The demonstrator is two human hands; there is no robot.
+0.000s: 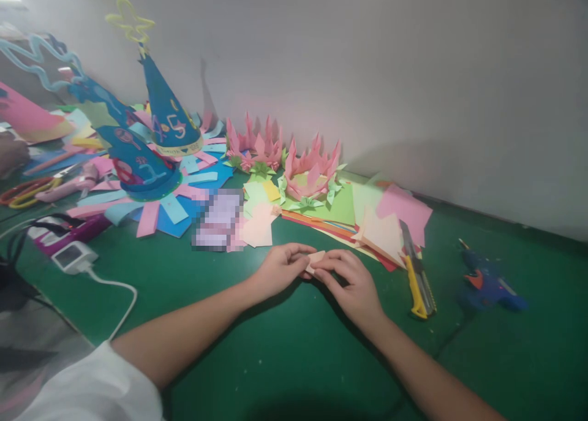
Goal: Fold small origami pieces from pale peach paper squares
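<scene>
A small piece of pale peach paper [315, 261] is pinched between my two hands, low over the green table [275, 353]. My left hand [281, 270] grips its left side with the fingers bent. On the right side, my right hand [351, 283] holds it between thumb and fingertips. Beyond my hands lie loose peach sheets [258, 227] and a stack of coloured paper [342, 206]. Two pink paper crowns with green leaves stand behind, one [312, 170] on the stack and the other [255, 145] to its left.
A yellow cutter [419, 292] and a blue glue gun [493, 286] lie at the right. Blue cone hats [165, 108], paper strips, scissors [34, 189] and a white charger [73, 257] with its cable are at the left. A grey wall [390, 72] rises behind.
</scene>
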